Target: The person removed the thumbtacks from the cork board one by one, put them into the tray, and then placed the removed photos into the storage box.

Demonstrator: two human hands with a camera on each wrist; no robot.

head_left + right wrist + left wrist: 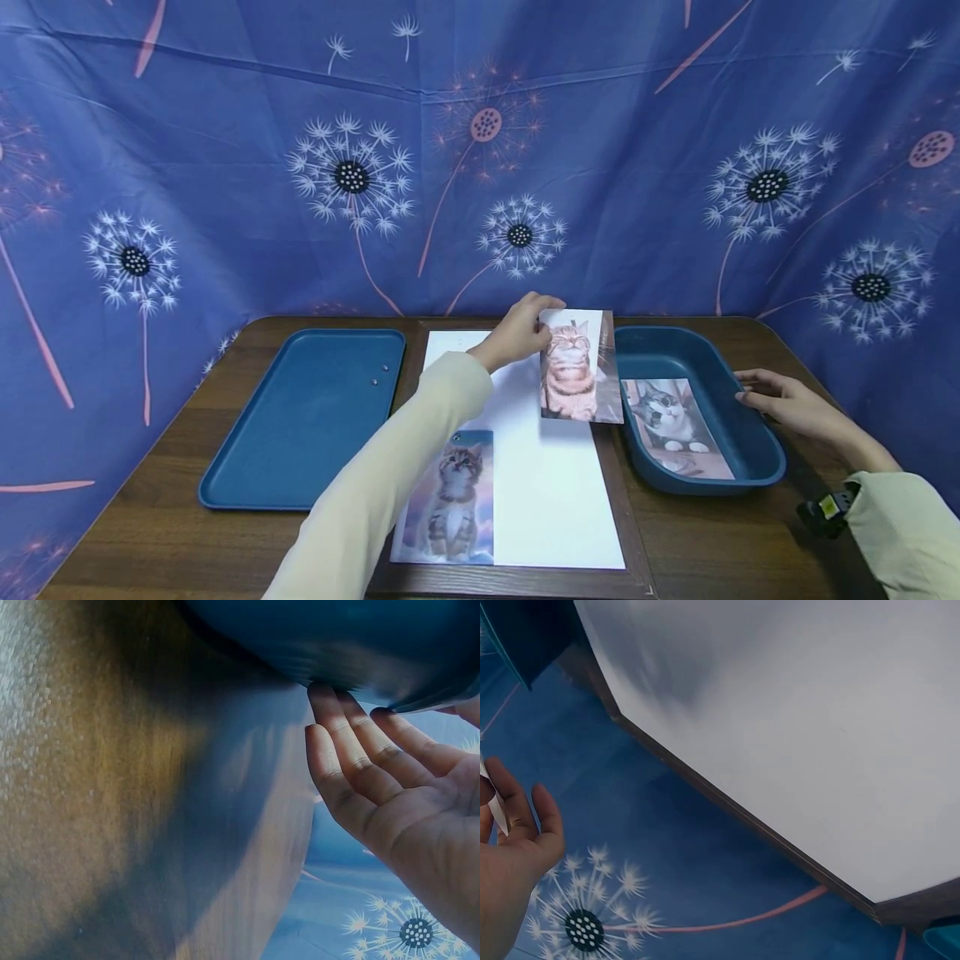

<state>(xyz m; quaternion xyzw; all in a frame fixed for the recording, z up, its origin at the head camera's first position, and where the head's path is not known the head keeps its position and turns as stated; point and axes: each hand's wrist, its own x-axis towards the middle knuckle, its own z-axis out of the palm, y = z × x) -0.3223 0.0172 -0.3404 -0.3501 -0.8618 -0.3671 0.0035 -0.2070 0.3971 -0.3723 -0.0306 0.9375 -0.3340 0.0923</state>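
Observation:
My left hand (519,332) pinches the upper left edge of a photo card of an orange cat (570,375), held above the white board (551,492). In the left wrist view that hand (521,840) shows at the left edge, with a thin white card edge (498,814) between thumb and fingers. My right hand (798,408) touches the outer right wall of a blue tub (750,446). The right wrist view shows its fingers fairly straight, fingertips against the tub's side. Inside the tub lies a photo of a grey-and-white cat (671,425).
A kitten photo (453,504) lies on the board's lower left, inside a dark brown frame (626,533). To the left is a flat blue tray (307,417) with two small shiny round spots. Everything rests on a wooden table (142,517) before a dandelion-print cloth (615,150).

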